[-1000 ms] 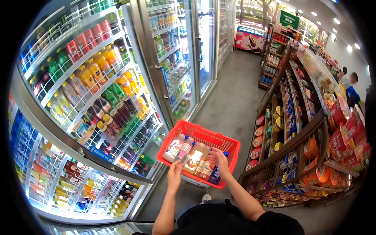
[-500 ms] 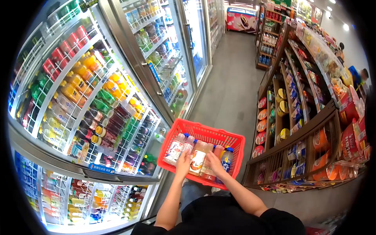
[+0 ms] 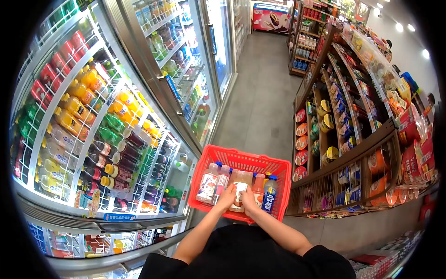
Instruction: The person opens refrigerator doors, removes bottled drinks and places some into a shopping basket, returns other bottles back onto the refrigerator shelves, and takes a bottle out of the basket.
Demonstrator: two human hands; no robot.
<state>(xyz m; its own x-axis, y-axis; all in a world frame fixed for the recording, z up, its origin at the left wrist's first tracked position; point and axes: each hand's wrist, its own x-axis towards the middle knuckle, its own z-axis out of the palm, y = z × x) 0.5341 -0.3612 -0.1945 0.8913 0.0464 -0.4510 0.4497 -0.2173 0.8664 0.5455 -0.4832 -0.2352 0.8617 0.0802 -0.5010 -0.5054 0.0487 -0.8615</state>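
A red plastic shopping basket [image 3: 260, 158] with several drink bottles is right in front of my body. My left hand [image 3: 226, 199] and my right hand [image 3: 250, 201] close around the two sides of a bottle [image 3: 240, 180] with a pale label, in the middle of the basket. Left of it lean a bottle [image 3: 207, 183] with a white and red label and a slimmer pinkish bottle [image 3: 221, 182]. On the right are a reddish-orange drink bottle [image 3: 258, 184] and a blue-labelled bottle [image 3: 269, 195]. My hands hide the middle bottle's lower part.
A lit drinks fridge [image 3: 88, 121] fills the left, with another glass-door fridge [image 3: 174, 60] beyond. Snack shelves [image 3: 334, 116] with cup noodles stand on the right. The grey aisle floor [image 3: 260, 88] leads to an ice-cream freezer [image 3: 271, 18]. A person [image 3: 431, 100] is partly visible far right.
My hands have come closer together and now both clasp the middle bottle. My left hand has moved away from the left-hand bottles. The view has shifted slightly.
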